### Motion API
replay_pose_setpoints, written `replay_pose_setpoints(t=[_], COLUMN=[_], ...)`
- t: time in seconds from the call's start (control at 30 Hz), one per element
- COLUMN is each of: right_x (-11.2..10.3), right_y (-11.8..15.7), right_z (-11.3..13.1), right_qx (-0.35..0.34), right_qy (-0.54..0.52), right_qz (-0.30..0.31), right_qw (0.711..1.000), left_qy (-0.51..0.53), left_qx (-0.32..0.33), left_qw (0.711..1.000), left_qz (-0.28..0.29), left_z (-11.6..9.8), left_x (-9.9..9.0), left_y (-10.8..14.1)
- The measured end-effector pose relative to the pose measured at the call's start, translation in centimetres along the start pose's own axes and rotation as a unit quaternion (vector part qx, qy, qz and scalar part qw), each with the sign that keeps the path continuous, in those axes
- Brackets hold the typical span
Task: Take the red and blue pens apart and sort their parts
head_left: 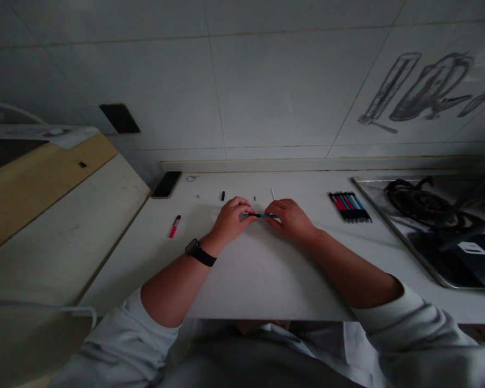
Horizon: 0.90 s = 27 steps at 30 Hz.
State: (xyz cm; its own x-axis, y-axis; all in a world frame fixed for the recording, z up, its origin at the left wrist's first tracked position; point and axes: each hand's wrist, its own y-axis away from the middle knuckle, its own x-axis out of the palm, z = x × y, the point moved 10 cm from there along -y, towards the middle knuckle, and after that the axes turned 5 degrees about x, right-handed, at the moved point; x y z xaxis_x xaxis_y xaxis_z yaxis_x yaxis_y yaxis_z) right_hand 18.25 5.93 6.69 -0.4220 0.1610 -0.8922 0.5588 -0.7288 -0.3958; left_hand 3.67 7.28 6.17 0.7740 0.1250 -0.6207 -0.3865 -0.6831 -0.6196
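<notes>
Head view: we pinch a pen (262, 215) between left hand (232, 220) and right hand (290, 220), apparently joining or parting it; next move likely calls for steady, aligned ends.

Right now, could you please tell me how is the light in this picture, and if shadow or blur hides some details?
Head view: dim light, darker corners; soft shadows on the white counter; the stove loses detail in darkness; the slim blue-and-black piece between left hand and right hand is too small for fine details.
</notes>
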Motion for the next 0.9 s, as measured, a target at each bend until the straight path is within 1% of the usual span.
replay_pose_setpoints(t=[0.17,0.37,0.6,0.8,0.87,0.9], right_x=[0.29,-0.02,0.10,0.58,0.16,-0.41], right_y=[-0.06,0.05,-0.12,-0.15,-0.09,-0.08], right_z=[0.13,-0.10,0.25,0.18,-0.04,-0.36], right_qx=[-0.002,0.001,-0.007,-0.002,0.007,0.021], right_qy=[0.011,-0.004,0.015,0.004,-0.006,-0.015], right_qz=[0.016,-0.006,0.013,0.023,0.009,-0.012], right_qw=[1.000,1.000,1.000,1.000,1.000,1.000], left_qy=[-0.002,0.001,-0.004,-0.020,-0.015,-0.010], left_qx=[-0.003,-0.004,0.007,0.013,0.011,0.009], left_qw=[1.000,1.000,1.000,1.000,1.000,1.000], left_qz=[0.003,0.001,0.008,0.020,0.011,0.003], left_z=[0.11,-0.07,-0.13,-0.30,-0.26,-0.18], left_x=[0.11,0.03,0.20,0.39,0.18,-0.01], left_y=[0.03,-0.01,0.05,0.03,0.00,-0.02])
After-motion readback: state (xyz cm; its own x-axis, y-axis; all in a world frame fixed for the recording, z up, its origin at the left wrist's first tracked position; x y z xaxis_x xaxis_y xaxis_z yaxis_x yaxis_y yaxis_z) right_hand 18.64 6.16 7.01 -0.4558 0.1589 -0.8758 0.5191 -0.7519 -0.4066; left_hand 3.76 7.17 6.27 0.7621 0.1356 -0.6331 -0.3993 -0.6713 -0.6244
